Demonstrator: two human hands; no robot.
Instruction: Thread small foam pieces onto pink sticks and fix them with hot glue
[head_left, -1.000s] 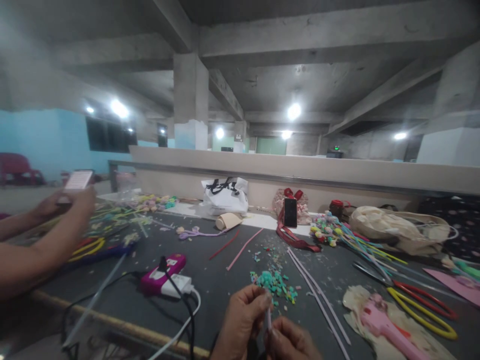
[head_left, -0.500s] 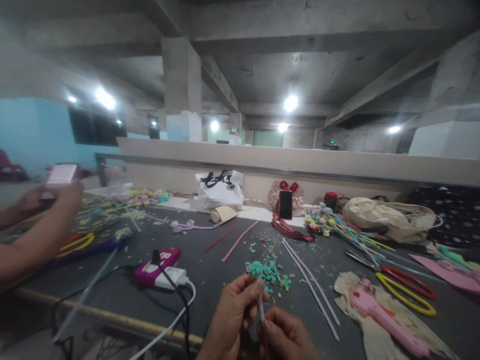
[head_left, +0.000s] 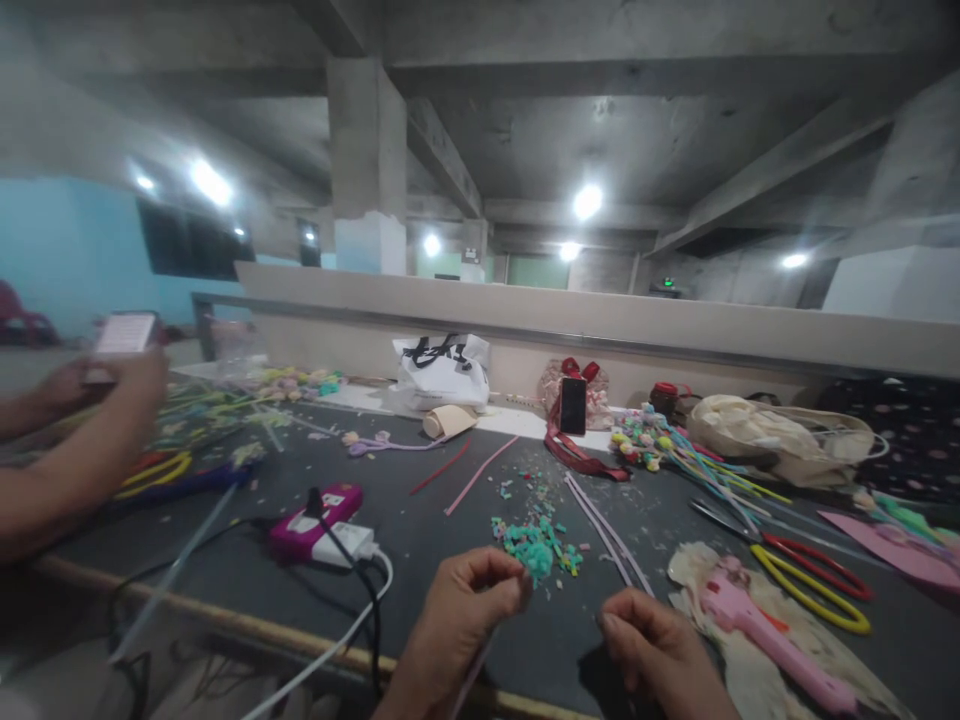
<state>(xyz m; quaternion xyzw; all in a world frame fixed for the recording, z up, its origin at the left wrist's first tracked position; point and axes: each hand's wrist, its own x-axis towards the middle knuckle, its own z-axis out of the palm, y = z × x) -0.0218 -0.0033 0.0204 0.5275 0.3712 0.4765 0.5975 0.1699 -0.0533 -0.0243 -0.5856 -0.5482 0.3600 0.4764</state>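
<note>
My left hand (head_left: 476, 610) pinches a thin lilac fuzzy stem (head_left: 474, 672), which runs down below the fingers. A teal fluffy tuft (head_left: 537, 562) stands out beyond those fingertips, over a scatter of small teal and yellow clippings (head_left: 559, 550). My right hand (head_left: 656, 645) is apart from it on the right, fingers curled and thumb against them; whether anything is between them is hidden. Just beyond that hand lie two lilac stems (head_left: 604, 530) on the dark table. A pink glue gun (head_left: 780, 640) rests on a stained cloth to its right.
Red-and-yellow-handled scissors (head_left: 814, 590) lie at the right, near a bunch of coloured stems (head_left: 682, 450). A magenta-and-white power adapter (head_left: 330, 525) with cables is at left. A phone (head_left: 573, 405) stands upright at the back. Another person's arms (head_left: 90, 440) hold a phone at far left.
My right hand has let go of the lilac stem and moved right. My left hand has tilted the stem, bringing the teal tuft right and slightly down.
</note>
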